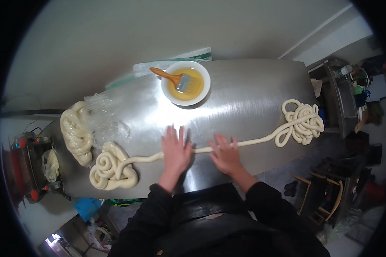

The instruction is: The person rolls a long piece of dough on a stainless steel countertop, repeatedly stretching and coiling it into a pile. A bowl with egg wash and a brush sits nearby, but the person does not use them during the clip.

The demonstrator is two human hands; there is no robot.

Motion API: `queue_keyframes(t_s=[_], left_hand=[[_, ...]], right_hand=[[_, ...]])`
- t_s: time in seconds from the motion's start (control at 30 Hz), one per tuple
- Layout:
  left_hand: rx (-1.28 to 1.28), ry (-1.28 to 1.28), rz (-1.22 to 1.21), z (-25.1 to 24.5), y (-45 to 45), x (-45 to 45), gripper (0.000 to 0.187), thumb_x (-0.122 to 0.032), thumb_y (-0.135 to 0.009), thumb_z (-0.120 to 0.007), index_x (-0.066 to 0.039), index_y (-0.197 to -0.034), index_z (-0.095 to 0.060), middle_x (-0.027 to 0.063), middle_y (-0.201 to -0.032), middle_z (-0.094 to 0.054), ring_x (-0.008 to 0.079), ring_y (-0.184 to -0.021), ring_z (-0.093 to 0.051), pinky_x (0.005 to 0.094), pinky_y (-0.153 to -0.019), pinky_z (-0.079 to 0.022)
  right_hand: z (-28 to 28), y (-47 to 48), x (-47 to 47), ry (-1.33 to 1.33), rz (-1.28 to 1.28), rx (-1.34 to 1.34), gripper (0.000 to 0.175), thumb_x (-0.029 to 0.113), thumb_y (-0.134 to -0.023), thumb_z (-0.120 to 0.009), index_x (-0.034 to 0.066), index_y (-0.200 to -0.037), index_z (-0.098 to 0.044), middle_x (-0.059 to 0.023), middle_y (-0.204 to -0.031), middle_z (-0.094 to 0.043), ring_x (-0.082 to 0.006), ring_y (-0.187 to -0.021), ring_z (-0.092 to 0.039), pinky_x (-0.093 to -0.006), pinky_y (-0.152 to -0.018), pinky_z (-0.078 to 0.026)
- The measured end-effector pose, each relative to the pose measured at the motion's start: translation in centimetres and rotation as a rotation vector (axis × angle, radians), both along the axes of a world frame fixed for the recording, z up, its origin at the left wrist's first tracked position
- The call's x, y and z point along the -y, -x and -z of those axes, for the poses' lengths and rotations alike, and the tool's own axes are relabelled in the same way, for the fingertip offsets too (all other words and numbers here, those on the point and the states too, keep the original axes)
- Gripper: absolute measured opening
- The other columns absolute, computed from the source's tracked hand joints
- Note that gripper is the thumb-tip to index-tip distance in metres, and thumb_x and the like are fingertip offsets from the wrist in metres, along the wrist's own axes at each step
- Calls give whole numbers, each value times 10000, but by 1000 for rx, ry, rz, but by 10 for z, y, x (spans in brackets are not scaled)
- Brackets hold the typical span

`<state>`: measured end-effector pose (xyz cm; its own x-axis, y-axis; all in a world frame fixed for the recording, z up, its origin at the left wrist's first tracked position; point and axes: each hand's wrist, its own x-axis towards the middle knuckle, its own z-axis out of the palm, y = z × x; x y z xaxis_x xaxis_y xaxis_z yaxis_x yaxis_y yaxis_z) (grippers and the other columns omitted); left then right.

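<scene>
A long rope of dough point(257, 141) crosses the stainless steel table point(244, 96). My left hand point(176, 149) lies flat over it with fingers spread, hiding a short stretch. To its right, my right hand point(225, 154) rests palm down, its fingers reaching across the same strand. The rope runs left into a thicker coil of dough point(114, 170). At the other end it joins a pile of thinner looped dough rope point(303, 123). Both hands look slightly blurred, and neither is closed around the dough.
A white bowl point(206, 80) of yellow liquid, probably oil, stands at the back with a wooden-handled brush point(170, 76) in it. A glossy dough mass point(75, 135) and crumpled clear plastic film point(104, 112) lie at the left. Wooden-edged chairs point(334, 199) stand on the floor at right.
</scene>
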<state>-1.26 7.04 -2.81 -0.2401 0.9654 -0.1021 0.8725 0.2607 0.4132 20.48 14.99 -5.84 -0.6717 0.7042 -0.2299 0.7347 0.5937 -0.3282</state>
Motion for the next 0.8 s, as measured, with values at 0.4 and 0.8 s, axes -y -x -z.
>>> queue_keyframes(t_s=[0.4,0.8], left_hand=[[-191,109,-156,46,-9,54,670,-409,-939,-512,-120,-1518,-336,233,-1565,-264,410,-1444,-246,585,-1136,-208],[-135,-83,-121,56,37,31,516,-238,-981,-479,-71,-1465,-410,219,-1525,-351,413,-1406,-316,510,-1136,-265]], right_hand=[[-17,-49,-16,25,115,56,640,490,-913,-561,218,-1474,-416,-162,-1567,-285,-311,-1451,-263,-666,-1123,-186],[27,-87,-58,-332,165,-46,632,429,-847,-639,205,-1418,-488,-183,-1512,-366,-331,-1374,-380,-654,-1067,-282]])
